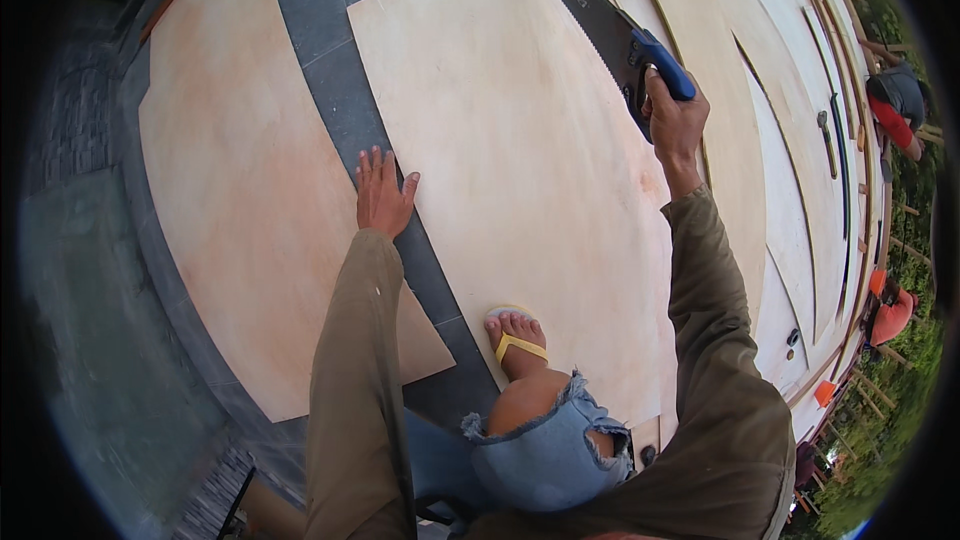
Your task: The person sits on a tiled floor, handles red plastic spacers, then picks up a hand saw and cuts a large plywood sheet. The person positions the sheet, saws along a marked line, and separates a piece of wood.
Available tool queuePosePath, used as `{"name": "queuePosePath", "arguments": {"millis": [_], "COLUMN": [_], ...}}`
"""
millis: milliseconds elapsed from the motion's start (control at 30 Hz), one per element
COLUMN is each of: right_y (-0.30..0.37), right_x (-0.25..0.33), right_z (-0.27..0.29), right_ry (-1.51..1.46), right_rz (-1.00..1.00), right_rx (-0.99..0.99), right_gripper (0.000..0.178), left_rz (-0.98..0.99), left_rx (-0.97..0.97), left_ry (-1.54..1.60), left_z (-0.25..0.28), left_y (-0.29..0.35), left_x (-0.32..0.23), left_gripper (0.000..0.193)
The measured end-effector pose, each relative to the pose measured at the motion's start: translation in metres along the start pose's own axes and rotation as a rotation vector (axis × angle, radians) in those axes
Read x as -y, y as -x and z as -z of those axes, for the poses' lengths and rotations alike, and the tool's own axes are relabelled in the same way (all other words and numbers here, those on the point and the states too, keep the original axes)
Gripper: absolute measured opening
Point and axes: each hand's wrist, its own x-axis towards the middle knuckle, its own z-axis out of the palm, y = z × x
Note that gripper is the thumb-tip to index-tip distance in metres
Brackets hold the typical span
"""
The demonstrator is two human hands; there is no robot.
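1. At the far left, a pale wooden sheet [235, 170] with reddish patches lies on dark grey floor tiles [330, 65].
2. A strip of those tiles runs between this sheet and a second one, the middle sheet [500, 130].
3. The left hand [384, 195] is open and holds nothing; its fingers reach forward over the tile strip, and the thumb is at the middle sheet's left edge. Whether the palm presses down cannot be told. An olive-brown sleeve [355, 340] covers this arm.
4. A foot [517, 335] in a sandal with a yellow strap stands on the near left part of the middle sheet, below a torn blue jeans leg [545, 450].
5. The handsaw [585, 15] lies across the far right part of the middle sheet in the view, its dark blade pointing forward and left, teeth toward the left. Whether the teeth touch wood is unclear.
6. The right hand [677, 120] is closed around the saw's blue-and-black handle.
7. Farther right, more pale sheets [740, 140] overlap, with a hammer [828, 145] on them.
8. Near the right rim, two other people [890, 315] appear beside greenery [900, 415].
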Motion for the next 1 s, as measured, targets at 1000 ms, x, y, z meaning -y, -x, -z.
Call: {"name": "queuePosePath", "arguments": {"millis": [1000], "right_y": [-0.034], "right_x": [0.016], "right_z": [-0.027], "right_ry": [0.132], "right_rz": [-0.071], "right_rx": [0.038], "right_gripper": [0.031], "left_rz": [0.017], "left_rx": [-0.289], "left_ry": [-0.017], "left_z": [-0.039], "left_y": [-0.112], "left_x": [-0.026], "left_gripper": [0.083]}}
